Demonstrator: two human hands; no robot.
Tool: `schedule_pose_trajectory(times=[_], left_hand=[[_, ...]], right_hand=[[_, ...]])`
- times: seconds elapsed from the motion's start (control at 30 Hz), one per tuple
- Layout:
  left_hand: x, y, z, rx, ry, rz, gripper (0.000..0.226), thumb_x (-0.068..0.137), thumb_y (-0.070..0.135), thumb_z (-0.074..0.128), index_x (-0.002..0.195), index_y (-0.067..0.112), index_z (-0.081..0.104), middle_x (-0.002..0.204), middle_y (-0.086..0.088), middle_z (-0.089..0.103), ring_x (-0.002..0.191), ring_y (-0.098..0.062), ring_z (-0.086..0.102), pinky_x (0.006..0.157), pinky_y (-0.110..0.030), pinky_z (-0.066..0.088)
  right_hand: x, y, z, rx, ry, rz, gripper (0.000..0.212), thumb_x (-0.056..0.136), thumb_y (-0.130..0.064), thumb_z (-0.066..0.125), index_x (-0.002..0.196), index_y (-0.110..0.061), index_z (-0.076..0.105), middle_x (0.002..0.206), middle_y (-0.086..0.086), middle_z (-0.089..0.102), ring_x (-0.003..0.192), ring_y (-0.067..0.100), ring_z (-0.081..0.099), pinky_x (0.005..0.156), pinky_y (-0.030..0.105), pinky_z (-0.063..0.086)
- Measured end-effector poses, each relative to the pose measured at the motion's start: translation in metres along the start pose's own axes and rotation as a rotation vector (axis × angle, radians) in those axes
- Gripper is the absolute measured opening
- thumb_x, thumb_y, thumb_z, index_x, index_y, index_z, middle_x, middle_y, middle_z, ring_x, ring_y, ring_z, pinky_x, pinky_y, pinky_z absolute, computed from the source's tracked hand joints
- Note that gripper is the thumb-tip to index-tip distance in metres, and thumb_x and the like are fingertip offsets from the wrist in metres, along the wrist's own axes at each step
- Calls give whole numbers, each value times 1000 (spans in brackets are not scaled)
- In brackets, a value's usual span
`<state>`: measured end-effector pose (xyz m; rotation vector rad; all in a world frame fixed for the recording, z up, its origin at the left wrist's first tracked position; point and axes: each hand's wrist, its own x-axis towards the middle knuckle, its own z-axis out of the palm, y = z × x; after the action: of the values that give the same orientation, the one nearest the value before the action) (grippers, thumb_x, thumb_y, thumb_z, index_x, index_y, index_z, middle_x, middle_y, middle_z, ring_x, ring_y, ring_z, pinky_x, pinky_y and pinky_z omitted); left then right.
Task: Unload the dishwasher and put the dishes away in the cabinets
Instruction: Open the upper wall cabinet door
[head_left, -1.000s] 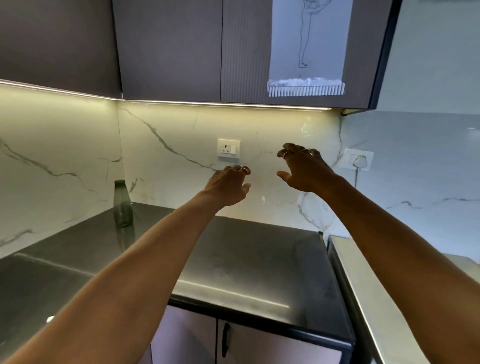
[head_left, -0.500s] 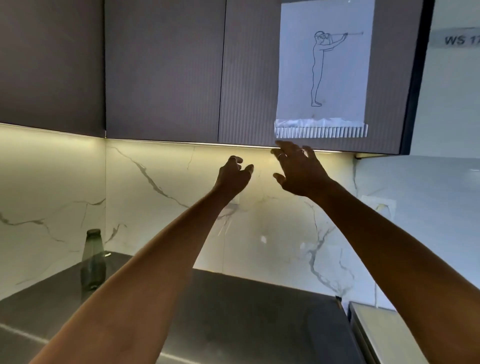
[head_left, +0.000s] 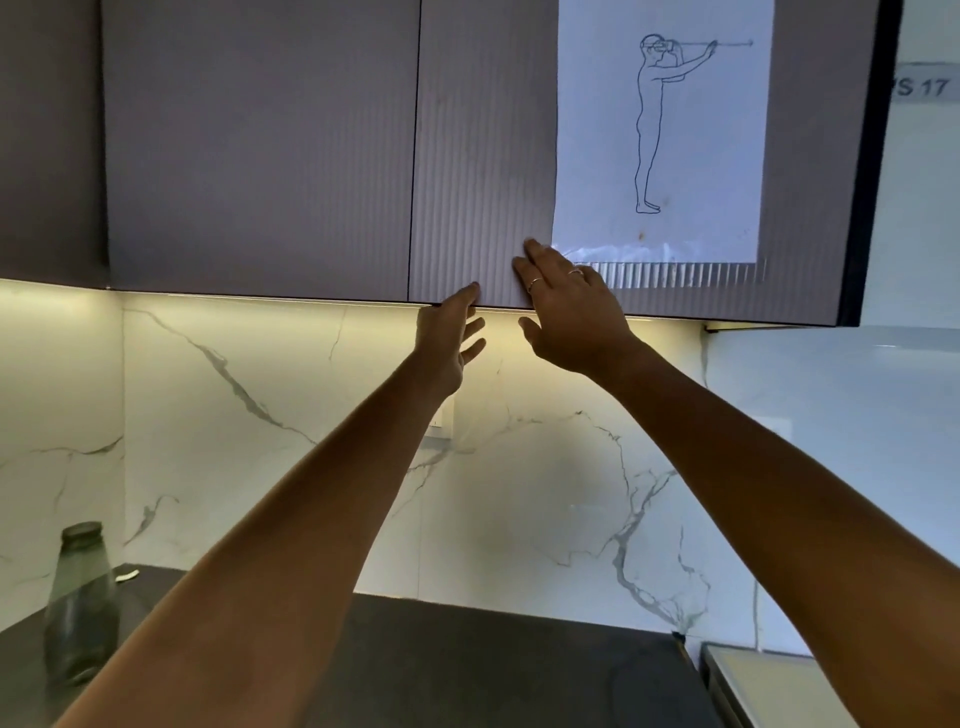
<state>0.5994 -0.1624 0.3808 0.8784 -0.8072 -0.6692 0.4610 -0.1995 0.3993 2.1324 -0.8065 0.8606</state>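
Observation:
Two closed dark ribbed doors of an upper cabinet (head_left: 467, 156) fill the top of the head view. My left hand (head_left: 449, 338) reaches up to the bottom edge of the right-hand door, fingers straight, fingertips at the edge near the seam between the doors. My right hand (head_left: 569, 306) is raised beside it, its straight fingers lying flat against the lower face of that same door. Both hands hold nothing. No dish and no dishwasher are in view.
A paper sheet with a line drawing of a standing figure (head_left: 660, 130) is taped to the right door. A green glass bottle (head_left: 80, 603) stands on the dark counter (head_left: 467, 665) at the lower left. White marble backsplash (head_left: 260, 441) behind; a light appliance top (head_left: 779, 686) at the lower right.
Both hands rose from in front of the backsplash to the bottom of the right cabinet door. My fingers straightened. The view tilted up toward the cabinets.

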Motion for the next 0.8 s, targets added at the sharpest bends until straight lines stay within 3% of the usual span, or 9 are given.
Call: schedule_pose_trajectory(times=[0.2, 0.3, 0.47, 0.57, 0.7, 0.8], left_hand=[[17, 1, -6, -338, 44, -8, 40, 93, 18, 59, 127, 6, 43, 124, -17, 57, 113, -31, 59, 78, -38, 55], [15, 3, -6, -354, 2, -10, 33, 93, 18, 57, 121, 10, 41, 126, -18, 54, 115, -34, 57, 80, -39, 54], [7, 6, -12, -351, -45, -1, 41, 94, 17, 56, 130, 10, 39, 129, -18, 52, 117, -37, 55, 77, -39, 54], [-7, 11, -14, -332, -55, 26, 27, 95, 15, 55, 118, 13, 41, 127, -18, 52, 117, -36, 55, 81, -41, 53], [-31, 18, -13, -380, -11, 22, 29, 94, 15, 57, 117, 14, 39, 128, -16, 51, 116, -35, 56, 88, -45, 53], [-54, 24, -8, -457, 40, -11, 35, 92, 16, 60, 121, 9, 42, 126, -15, 53, 114, -33, 57, 82, -40, 56]], right_hand=[[5, -6, 10, 17, 95, 35, 60, 92, -20, 52, 147, -7, 30, 156, 12, 24, 142, 30, 27, 113, 46, 25], [7, -12, 10, 40, 98, 86, 59, 93, -24, 50, 146, -7, 31, 155, 13, 26, 142, 30, 28, 113, 48, 26], [10, -22, -5, 85, 48, 151, 55, 98, -36, 42, 145, -9, 32, 155, 10, 26, 141, 29, 30, 113, 45, 29], [9, -28, -21, 33, 31, 152, 54, 98, -39, 41, 142, -9, 35, 151, 11, 31, 137, 29, 35, 110, 43, 30], [9, -41, -44, 32, 101, 166, 50, 96, -43, 42, 134, -10, 43, 135, 10, 44, 120, 28, 49, 101, 41, 37], [14, -54, -63, 126, 205, 210, 51, 96, -46, 41, 132, -10, 45, 133, 10, 45, 118, 28, 49, 100, 41, 38]])
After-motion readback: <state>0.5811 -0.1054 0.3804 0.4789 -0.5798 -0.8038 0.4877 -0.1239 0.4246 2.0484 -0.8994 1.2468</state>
